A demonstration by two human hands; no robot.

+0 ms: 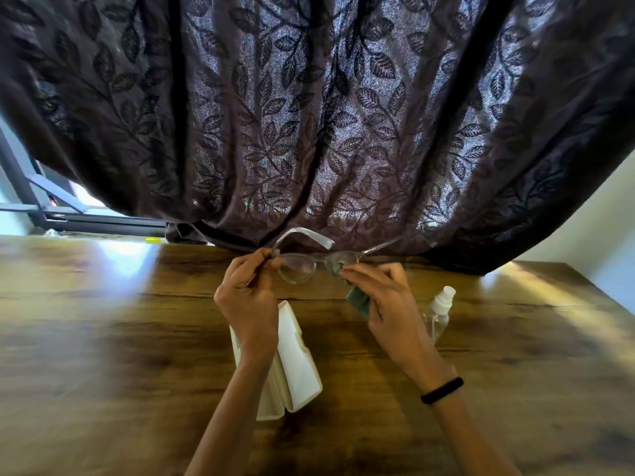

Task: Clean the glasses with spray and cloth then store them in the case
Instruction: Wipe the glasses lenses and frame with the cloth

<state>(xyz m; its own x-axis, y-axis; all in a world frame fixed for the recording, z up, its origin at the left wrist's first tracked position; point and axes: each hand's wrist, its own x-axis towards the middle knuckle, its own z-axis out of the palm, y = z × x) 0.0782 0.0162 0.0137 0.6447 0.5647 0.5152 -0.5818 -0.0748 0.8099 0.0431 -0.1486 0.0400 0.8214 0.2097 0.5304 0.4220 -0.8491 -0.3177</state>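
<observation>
Clear-framed glasses [298, 269] are held up above the wooden table [103, 321], arms unfolded and pointing away from me. My left hand [249, 304] grips the frame at its left hinge. My right hand [385, 300] pinches a grey-green cloth [359, 300] against the right lens, and the cloth's tail hangs below the fingers. A white glasses case [295, 365] lies open on the table under my left wrist, partly hidden by it. A clear spray bottle [439, 310] with a white nozzle lies on the table just right of my right hand.
A dark leaf-patterned curtain [309, 115] hangs over the table's far edge, right behind the glasses. A window frame [51, 207] shows at the far left and a pale wall [601, 235] at the right. A black band sits on my right wrist.
</observation>
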